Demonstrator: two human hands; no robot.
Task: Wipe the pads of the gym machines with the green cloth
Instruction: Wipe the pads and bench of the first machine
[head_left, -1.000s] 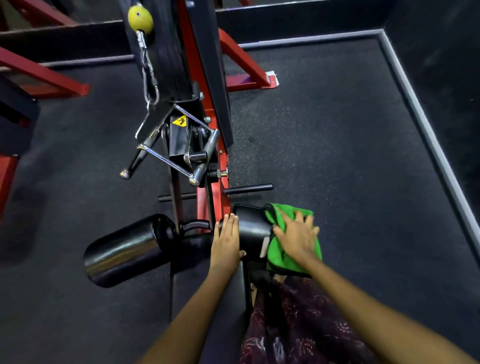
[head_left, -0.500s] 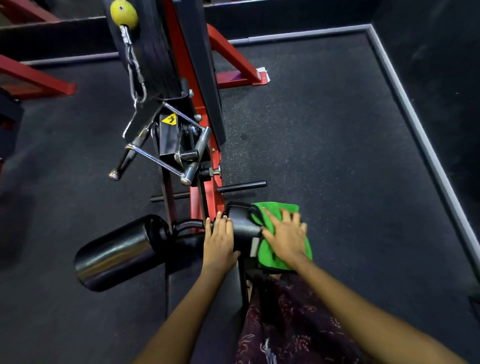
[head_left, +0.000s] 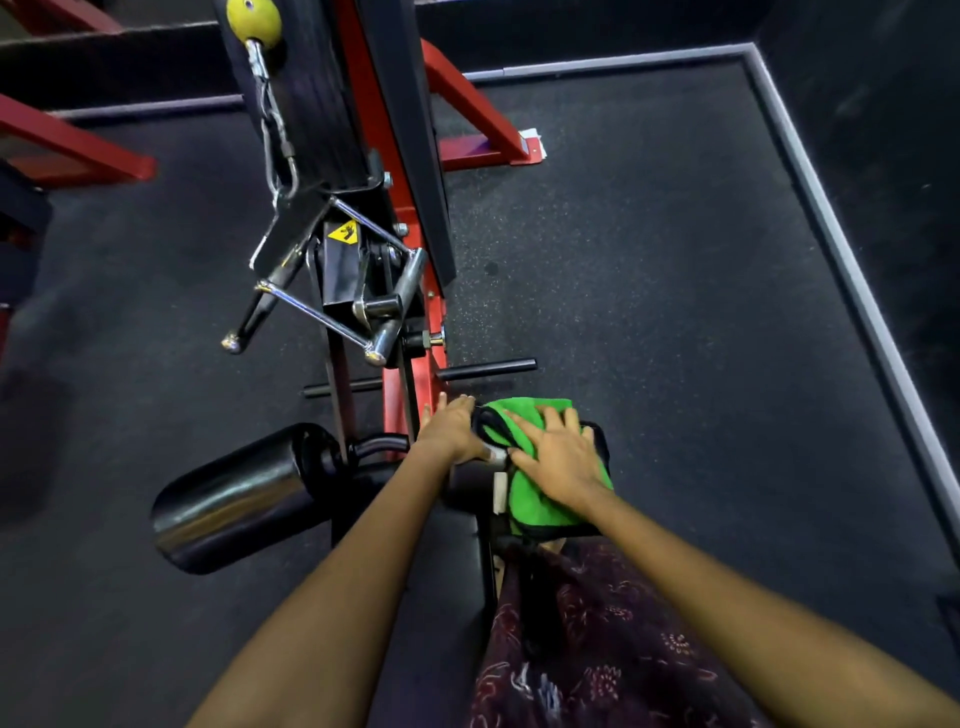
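Note:
A green cloth (head_left: 540, 506) with a black border lies draped over the right black roller pad (head_left: 462, 486) of a red and black gym machine. My right hand (head_left: 558, 457) presses flat on the cloth with fingers spread. My left hand (head_left: 452, 428) rests with straight fingers on the inner end of that same pad, just left of the cloth. The matching left roller pad (head_left: 228, 499) sticks out bare and glossy. The black seat pad (head_left: 441, 571) runs beneath my left forearm.
A chrome cable handle (head_left: 332, 306) hangs from a carabiner under a yellow ball (head_left: 253, 21) ahead. The red frame post (head_left: 400, 384) and a black cross bar (head_left: 488, 370) stand just beyond the pads. Dark rubber floor extends right to a grey border strip (head_left: 852, 249).
My right hand has slid the green cloth a little forward and to the right over the roller pad. My left hand has stayed on the pad's inner end.

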